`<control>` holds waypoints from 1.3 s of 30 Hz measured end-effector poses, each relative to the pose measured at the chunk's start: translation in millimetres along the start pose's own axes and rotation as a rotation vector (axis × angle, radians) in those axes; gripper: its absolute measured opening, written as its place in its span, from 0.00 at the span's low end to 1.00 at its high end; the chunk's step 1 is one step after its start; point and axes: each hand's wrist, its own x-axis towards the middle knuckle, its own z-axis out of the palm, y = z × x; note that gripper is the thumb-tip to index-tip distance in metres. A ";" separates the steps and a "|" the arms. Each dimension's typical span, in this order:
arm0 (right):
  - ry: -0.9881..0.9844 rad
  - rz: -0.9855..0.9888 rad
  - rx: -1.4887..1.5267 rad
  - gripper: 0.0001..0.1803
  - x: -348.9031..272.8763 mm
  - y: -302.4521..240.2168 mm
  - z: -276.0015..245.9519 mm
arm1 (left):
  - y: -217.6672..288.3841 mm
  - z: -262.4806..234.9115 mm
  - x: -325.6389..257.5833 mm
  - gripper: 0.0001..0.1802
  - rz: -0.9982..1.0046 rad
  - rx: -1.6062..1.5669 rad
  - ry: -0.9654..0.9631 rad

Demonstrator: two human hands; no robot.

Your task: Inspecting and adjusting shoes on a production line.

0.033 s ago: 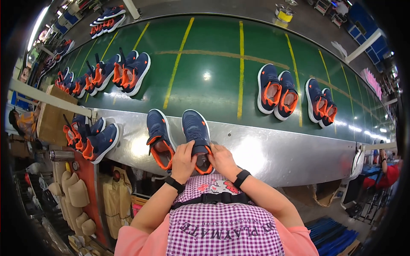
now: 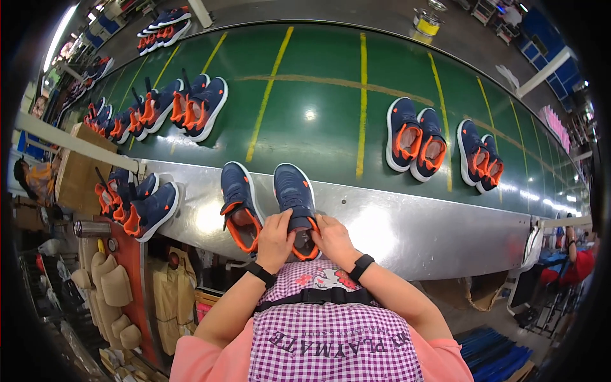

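Head view: both hands grip one navy fabric shoe with a white sole and orange collar lining (image 2: pixel 293 184), upright, toe pointing away from the person. The left hand (image 2: pixel 275 239) has its fingers curled on the left side of the collar, the right hand (image 2: pixel 334 240) on the right side, and the dark navy strap (image 2: pixel 301 224) crosses the shoe between them. The thumbs sit by the opening; whether they press the strap or the collar edge is hard to tell at this size.

Just left of the left fingers, a matching navy shoe with an orange-lined opening (image 2: pixel 237 184) stands on the shiny grey metal ledge (image 2: pixel 439 235), which runs under the held shoe and on past the right fingers. Farther to the left of the fingers, a cluster of navy-and-orange shoes (image 2: pixel 159 210) stands near the ledge's end. Beyond the fingertips lies the wide green conveyor belt with yellow lines (image 2: pixel 318 140). On it, ahead and to the left of the fingers, is a row of navy shoes with raised straps (image 2: pixel 213 108); ahead and to the right are two navy pairs (image 2: pixel 399 118).
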 end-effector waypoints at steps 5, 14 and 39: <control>0.015 0.024 -0.017 0.35 13.5 -16.4 -13.8 | 1.8 3.0 13.1 0.22 0.247 0.092 0.151; 0.011 -0.113 -0.395 0.30 19.0 -1.2 18.2 | -6.5 -0.9 10.5 0.11 0.424 0.121 0.114; 0.149 -0.080 -0.005 0.28 -0.5 -48.9 -75.4 | -73.6 -13.8 -44.6 0.29 -0.472 -0.293 0.113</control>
